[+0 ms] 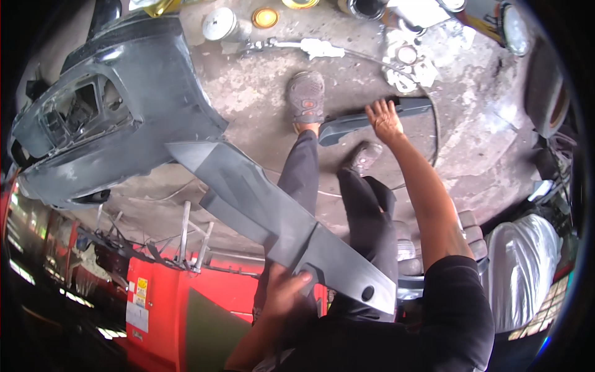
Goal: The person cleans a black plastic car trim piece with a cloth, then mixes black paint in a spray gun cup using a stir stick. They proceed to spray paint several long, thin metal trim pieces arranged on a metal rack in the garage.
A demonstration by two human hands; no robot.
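A long grey plastic trim panel slants across my lap, its far end up by the left and its near end with a dark oval hole close to my body. My left hand grips its lower edge near the middle, thumb on the visible face. On the floor by my shoes lies a second, darker trim panel. Over its middle is my right hand, fingers spread and stretched out; whether it presses on the panel or only hovers, I cannot tell.
A large dark grey car bumper stands at the left. Lidded cans, a spray gun with a hose and crumpled paper lie at the far side. Behind me are a red cabinet, a metal stand and a silver-covered object.
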